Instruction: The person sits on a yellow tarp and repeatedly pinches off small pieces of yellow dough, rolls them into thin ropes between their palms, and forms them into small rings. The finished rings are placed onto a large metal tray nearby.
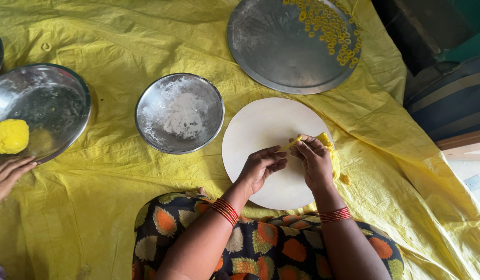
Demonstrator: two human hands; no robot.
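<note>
Right hand point(315, 161) and left hand point(261, 165) pinch a dough strip point(290, 144); tray point(266, 52) part-filled with pieces point(330, 31); dough ball point(9, 136) unworked.

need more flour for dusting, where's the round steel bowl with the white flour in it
In the head view the round steel bowl of white flour sits left of the round white board, between it and the steel basin holding a yellow dough ball.
</note>
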